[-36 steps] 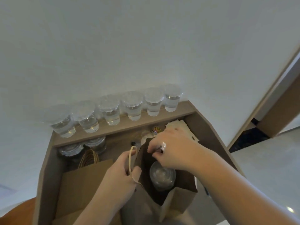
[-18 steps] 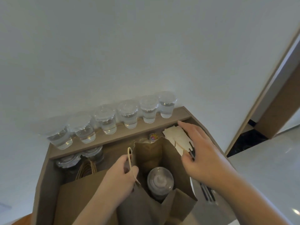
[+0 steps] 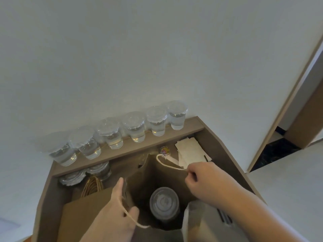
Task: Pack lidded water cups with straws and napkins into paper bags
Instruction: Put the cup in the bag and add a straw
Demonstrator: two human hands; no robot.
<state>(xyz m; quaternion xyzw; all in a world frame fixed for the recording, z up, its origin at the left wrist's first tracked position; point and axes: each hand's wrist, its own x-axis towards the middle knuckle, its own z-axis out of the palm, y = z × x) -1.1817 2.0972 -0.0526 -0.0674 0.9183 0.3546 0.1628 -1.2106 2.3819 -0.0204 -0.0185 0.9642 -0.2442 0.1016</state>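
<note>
An open brown paper bag [image 3: 153, 173] stands in the middle of the desk, and a lidded water cup [image 3: 164, 206] sits upright inside it. My left hand [image 3: 115, 215] grips the bag's near rim and its cord handle. My right hand [image 3: 208, 180] pinches the far cord handle at the bag's right rim. A stack of white napkins [image 3: 189, 151] lies behind the right hand. Several lidded water cups [image 3: 136, 128] line the raised back ledge against the wall. Dark straws [image 3: 224, 218] lie at the lower right, partly under my right forearm.
More flat paper bags [image 3: 78, 217] with cord handles lie at the left. Two lidded cups [image 3: 99, 172] stand below the ledge at the left. A small multicoloured item [image 3: 164, 150] sits behind the bag. A door frame [image 3: 286, 102] rises on the right.
My right hand came back from the napkin stack to the bag's right rim and took hold of the far cord handle. The bag's mouth is spread wider. The left hand kept its hold.
</note>
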